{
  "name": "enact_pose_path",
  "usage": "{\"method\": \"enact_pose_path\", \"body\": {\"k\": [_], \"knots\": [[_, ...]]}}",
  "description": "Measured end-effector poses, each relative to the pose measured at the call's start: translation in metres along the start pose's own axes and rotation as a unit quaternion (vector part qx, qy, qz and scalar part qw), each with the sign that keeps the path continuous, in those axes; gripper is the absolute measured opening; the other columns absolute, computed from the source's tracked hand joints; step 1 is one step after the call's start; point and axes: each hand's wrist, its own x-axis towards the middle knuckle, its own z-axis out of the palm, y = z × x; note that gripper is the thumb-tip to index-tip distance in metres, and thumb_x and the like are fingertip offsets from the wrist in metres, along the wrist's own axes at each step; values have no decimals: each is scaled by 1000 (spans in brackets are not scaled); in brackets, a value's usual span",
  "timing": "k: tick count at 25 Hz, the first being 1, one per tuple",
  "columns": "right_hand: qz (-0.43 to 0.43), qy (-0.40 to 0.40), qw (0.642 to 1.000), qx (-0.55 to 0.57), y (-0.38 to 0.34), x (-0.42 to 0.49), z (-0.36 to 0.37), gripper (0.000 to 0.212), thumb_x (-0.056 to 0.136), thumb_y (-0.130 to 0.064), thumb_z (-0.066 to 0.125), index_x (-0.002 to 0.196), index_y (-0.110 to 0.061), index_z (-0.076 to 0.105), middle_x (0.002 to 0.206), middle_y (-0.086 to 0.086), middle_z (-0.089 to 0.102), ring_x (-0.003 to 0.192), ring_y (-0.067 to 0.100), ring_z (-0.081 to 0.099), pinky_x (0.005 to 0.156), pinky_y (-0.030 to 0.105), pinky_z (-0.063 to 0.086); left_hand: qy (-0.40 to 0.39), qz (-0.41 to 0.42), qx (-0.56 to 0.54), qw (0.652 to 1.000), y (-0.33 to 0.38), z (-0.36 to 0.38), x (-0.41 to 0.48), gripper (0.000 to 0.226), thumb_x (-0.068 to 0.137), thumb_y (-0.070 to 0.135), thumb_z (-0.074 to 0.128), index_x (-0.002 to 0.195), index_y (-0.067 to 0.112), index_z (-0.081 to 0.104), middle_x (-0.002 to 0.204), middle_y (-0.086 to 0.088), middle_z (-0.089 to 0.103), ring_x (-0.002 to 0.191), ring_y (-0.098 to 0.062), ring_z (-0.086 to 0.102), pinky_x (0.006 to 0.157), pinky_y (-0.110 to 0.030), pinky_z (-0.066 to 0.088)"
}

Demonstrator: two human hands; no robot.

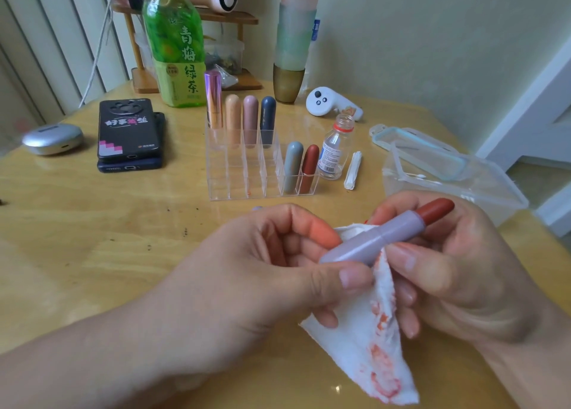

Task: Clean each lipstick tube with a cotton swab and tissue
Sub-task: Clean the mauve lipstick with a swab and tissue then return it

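Step in hand: wiping the lipstick tube (380, 238) with the tissue (364, 353). The tube is held in the air above the tabletop (92, 223), tilted, with the red stick (435, 209) wound out and pointing up to the right. Left hand (247, 269): grip clamped, thumb and forefinger pinching the tissue round the tube's lower end. Right hand (463, 269): grip closed on the tube's middle, thumb on top. The tissue hangs between the hands and carries red smears; I cannot tell whether the fold under the left thumb is clean. To do this well: turn the tube with the right hand while the left holds the tissue firm, wipe away from the stick, and shift to a white patch as the tissue loads. Keep the stick off fingers and tissue. The rack (234, 173) behind holds six tubes, well apart from the hands.
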Motion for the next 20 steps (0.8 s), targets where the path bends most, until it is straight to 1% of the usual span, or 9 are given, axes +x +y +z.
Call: {"method": "enact_pose_path", "body": {"k": [2,3,5,8,9,12,13,17,20], "knots": [[-6,2,1000,8,1,0,-1,32,65,-27,89,87,-13,70,46,3,56,30,14,51,37,25,48,-78,-49,-63,994,5,1,0,19,84,25,71,88,6,73,77,-19,67,57,-24,62,56,-30,55],[-9,2,1000,10,1,0,-2,32,65,-27,89,87,-13,70,46,3,56,30,14,51,37,24,48,-87,-55,-72,992,6,2,0,19,88,24,69,87,6,74,77,-20,67,57,-24,64,56,-31,55],[-9,3,1000,7,1,0,-3,33,64,-27,89,87,-13,70,46,4,56,30,15,52,38,25,48,-26,-21,-21,999,3,4,0,11,79,17,78,80,6,74,73,-20,69,54,-25,64,54,-30,55],[-2,15,1000,-6,2,0,-2,35,60,-29,91,84,-14,70,44,5,56,29,18,53,38,28,49,69,46,82,993,0,5,-3,22,60,9,85,76,8,69,67,-16,70,53,-23,64,55,-29,54],[-4,14,1000,-5,2,-1,-2,35,60,-29,91,84,-14,71,44,5,55,29,18,53,38,28,49,71,47,81,993,0,4,-3,23,62,9,86,76,8,68,68,-15,70,53,-23,64,55,-29,54],[-16,5,1000,1,4,-1,-3,33,62,-29,90,85,-15,71,45,3,56,30,15,52,38,25,49,-36,-12,-15,999,2,0,0,16,84,20,75,85,4,71,75,-20,68,57,-26,63,58,-32,55],[-18,5,1000,3,5,-1,-5,33,63,-29,90,85,-15,71,46,3,56,30,15,53,39,25,49,-52,-28,-34,998,2,1,0,18,87,22,70,86,4,72,77,-21,68,57,-27,63,58,-32,55],[-21,19,1000,-8,7,1,-5,28,64,-28,88,84,-17,72,49,2,60,32,15,55,40,23,49,38,22,27,999,-2,1,1,18,73,15,79,84,2,73,73,-22,71,54,-28,65,56,-29,54],[-33,-35,996,71,6,4,-9,15,78,-15,77,91,-9,73,60,2,64,46,13,62,46,22,52,-1,13,-42,999,-2,-1,2,13,78,17,77,81,6,74,73,-20,69,54,-25,64,57,-30,55]]}}
